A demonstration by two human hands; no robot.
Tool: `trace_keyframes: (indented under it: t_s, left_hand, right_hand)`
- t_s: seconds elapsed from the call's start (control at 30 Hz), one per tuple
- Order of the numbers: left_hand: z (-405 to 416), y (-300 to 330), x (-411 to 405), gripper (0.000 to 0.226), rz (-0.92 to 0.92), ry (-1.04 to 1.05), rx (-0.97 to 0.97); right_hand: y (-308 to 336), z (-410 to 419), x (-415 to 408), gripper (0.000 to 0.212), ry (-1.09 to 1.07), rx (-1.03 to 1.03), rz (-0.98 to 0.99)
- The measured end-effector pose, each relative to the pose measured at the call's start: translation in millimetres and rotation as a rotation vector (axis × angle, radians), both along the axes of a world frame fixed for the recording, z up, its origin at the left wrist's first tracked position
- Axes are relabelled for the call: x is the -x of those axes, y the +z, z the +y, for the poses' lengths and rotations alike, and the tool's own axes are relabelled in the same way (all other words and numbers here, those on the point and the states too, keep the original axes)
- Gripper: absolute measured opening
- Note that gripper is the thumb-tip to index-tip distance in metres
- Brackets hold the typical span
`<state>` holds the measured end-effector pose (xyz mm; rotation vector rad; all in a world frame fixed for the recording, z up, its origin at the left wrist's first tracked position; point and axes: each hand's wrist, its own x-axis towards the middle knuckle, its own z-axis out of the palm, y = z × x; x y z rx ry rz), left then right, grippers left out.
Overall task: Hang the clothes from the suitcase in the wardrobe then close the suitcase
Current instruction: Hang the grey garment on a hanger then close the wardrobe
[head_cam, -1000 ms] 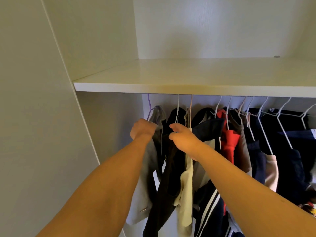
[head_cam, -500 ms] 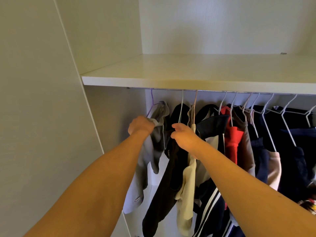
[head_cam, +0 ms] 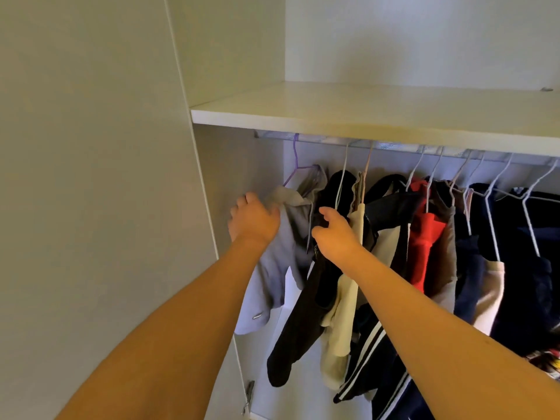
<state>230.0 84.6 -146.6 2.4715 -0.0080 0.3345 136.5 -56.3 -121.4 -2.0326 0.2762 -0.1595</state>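
Settle the grey garment (head_cam: 285,247) squarely on the purple hanger (head_cam: 295,165), which hangs at the left end of the rail (head_cam: 391,146) under the shelf (head_cam: 363,116). The left hand (head_cam: 253,221) lies against the garment's shoulder; whether its fingers are curled into the cloth cannot be told. The right hand (head_cam: 335,234) pinches the black garment (head_cam: 306,313) next along, holding it aside. Even both shoulders before letting go, lest the cloth slide off. The suitcase is out of view; the rail's right end is cut off.
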Motion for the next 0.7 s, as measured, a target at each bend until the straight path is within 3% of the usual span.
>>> trace_keyframes:
  t_s: [0.2,0.33,0.47,0.7]
  left_hand:
    - [32.3,0.8,108.8,0.053,-0.242,0.1,0.053]
    - [68.9,1.9,182.7,0.059,-0.355,0.255,-0.058]
    - [101.4,1.9,243.5,0.06,-0.383,0.403,-0.199]
    - [149.4,17.3,319.1,0.072,-0.441,0.625,-0.136]
  right_hand:
    - [-9.5,28.2,59.0,0.053,0.09,-0.016,-0.03]
    - [-9.1,56.8,103.8,0.053,0.18,-0.044,-0.042]
    - [-4.0,87.6,140.6,0.059,0.278,-0.007,-0.018]
    - [8.3,146.9,176.5,0.058,0.324,-0.039,-0.054]
